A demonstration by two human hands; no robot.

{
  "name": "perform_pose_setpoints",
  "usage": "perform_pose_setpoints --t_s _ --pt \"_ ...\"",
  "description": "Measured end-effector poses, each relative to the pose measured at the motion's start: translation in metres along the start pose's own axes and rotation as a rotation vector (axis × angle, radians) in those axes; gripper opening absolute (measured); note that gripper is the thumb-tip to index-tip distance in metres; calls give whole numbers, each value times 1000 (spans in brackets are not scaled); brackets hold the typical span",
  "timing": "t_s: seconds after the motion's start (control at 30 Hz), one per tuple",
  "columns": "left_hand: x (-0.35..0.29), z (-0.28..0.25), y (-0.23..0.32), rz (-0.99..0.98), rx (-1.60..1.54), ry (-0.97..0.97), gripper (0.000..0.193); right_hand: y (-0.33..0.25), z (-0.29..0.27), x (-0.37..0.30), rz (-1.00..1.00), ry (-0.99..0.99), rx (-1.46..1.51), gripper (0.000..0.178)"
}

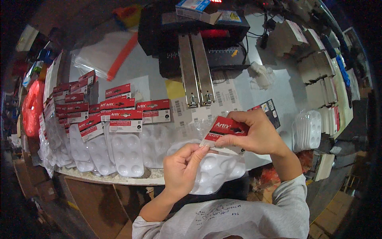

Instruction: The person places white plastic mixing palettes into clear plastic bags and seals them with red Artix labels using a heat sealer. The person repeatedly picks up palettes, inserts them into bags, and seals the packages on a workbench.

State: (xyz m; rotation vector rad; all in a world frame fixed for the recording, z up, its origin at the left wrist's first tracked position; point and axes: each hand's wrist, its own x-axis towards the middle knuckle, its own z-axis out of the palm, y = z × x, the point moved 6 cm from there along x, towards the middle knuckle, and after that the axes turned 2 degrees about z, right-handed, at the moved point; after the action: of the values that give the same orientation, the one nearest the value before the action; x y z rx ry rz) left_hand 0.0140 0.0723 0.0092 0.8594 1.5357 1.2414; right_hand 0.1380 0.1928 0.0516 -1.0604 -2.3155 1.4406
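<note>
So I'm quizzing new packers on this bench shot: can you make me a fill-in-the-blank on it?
1. The right hand pinches a ___ header card.
2. The left hand grips a clear bag holding a white ___.
3. Finished packs lie to the person's ___.
4. Two metal ___ run across the table.

Missing words: red; palette; left; rails

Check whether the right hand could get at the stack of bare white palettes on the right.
Probably yes: the stack of white palettes lies openly beside the right hand, though that hand holds a red header card.
</note>
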Motion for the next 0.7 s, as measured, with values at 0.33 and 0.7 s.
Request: perform_pose_setpoints --t_s 0.33,0.7 --pt "-5 -7 -3 146 73 207 16 18 -20 -8 -12 142 -8 35" --pt "-1 -23 -23 59 64 273 23 59 28 -31 395 -191 736 21"
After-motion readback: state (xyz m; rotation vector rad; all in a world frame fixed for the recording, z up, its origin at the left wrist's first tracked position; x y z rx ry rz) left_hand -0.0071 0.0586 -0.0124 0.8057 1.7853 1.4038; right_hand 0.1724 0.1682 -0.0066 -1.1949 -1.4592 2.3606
